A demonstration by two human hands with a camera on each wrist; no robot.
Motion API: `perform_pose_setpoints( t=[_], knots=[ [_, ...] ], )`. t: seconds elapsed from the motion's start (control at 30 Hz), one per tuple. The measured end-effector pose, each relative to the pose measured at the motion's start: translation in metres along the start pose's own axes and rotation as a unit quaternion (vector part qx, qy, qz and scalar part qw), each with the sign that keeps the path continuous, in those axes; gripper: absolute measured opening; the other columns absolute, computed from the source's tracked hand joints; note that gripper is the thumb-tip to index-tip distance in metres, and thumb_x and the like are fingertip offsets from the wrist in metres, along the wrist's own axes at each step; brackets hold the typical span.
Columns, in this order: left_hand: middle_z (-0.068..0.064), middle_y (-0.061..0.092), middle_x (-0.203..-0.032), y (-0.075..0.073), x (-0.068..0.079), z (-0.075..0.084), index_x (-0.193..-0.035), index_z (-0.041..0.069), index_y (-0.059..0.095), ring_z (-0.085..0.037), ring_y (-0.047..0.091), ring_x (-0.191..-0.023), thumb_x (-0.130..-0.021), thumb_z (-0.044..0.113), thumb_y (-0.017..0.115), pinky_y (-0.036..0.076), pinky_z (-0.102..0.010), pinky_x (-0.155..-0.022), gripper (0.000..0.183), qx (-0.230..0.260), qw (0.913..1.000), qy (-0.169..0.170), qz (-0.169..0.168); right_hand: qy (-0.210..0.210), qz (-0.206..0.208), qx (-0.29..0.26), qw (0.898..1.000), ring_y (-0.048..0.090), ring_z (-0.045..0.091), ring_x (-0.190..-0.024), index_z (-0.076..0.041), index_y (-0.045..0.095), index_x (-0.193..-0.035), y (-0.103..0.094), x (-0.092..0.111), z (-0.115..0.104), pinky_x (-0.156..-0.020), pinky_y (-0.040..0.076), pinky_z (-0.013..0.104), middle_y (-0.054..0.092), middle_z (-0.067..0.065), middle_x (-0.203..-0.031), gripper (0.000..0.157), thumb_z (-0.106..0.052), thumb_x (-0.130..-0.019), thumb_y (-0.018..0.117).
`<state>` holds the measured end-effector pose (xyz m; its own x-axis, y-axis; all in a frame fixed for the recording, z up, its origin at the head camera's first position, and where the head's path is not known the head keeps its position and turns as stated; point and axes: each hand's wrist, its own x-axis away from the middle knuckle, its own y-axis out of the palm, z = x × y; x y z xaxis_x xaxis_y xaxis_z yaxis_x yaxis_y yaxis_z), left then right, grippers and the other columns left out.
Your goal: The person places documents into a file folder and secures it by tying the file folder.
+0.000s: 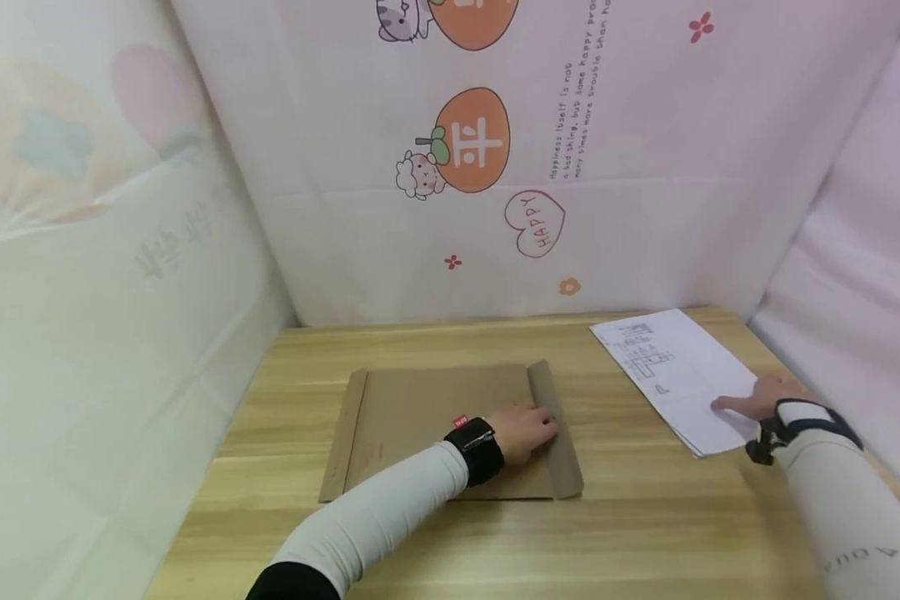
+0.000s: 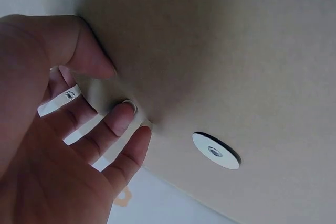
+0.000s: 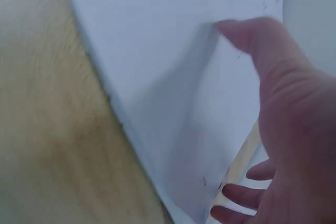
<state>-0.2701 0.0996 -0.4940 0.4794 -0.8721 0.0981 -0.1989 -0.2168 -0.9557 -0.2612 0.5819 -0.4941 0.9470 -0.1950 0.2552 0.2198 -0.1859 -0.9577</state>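
A flat brown cardboard document folder (image 1: 420, 400) lies on the table, with a folded strip along each side. My left hand (image 1: 521, 432) rests over its right strip, fingers slightly bent. In the left wrist view, thumb and fingertips (image 2: 123, 116) touch the cardboard beside a round white button (image 2: 216, 150). To the right lies a stack of white printed paper (image 1: 675, 379), set at a slant. My right hand (image 1: 768, 396) is at its right edge, the thumb stretched over the top sheet. The other fingers (image 3: 244, 195) are spread past the paper's edge in the right wrist view.
The wooden table (image 1: 645, 533) meets a white printed cloth (image 1: 330, 192) at the back. More cloth hangs at the left (image 1: 82, 333) and right (image 1: 855, 275), the right one close to my right hand. A small red tag (image 1: 461, 421) shows beside my left wrist.
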Motion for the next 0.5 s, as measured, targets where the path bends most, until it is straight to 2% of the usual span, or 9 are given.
perform_pose_setpoints(
  t=[0.23,0.5],
  knots=[
    [0.007,0.06,-0.132,0.0005,-0.0023,0.0007,-0.137,0.028,0.059,-0.012,0.058,-0.112,-0.101,0.026,0.065,0.052,-0.029,-0.09,0.037,-0.006,1.0,0.0,-0.008,0.019,0.009,0.021,1.0,0.048,0.058,-0.091,0.028,0.046,-0.117,0.0045,0.0017,-0.0016,-0.079,0.044,0.063,0.052,0.046,-0.102,0.124,-0.089,-0.075,0.056],
    [0.008,0.06,-0.13,0.0002,-0.0023,0.001,-0.136,0.028,0.06,-0.012,0.058,-0.111,-0.101,0.025,0.065,0.051,-0.029,-0.09,0.036,-0.013,0.9999,0.0,-0.007,0.013,-0.017,0.025,0.999,0.046,0.062,-0.092,0.025,0.046,-0.122,0.0027,-0.0071,-0.001,-0.079,0.042,0.066,0.051,0.049,-0.11,0.125,-0.089,-0.073,0.056]
  ],
)
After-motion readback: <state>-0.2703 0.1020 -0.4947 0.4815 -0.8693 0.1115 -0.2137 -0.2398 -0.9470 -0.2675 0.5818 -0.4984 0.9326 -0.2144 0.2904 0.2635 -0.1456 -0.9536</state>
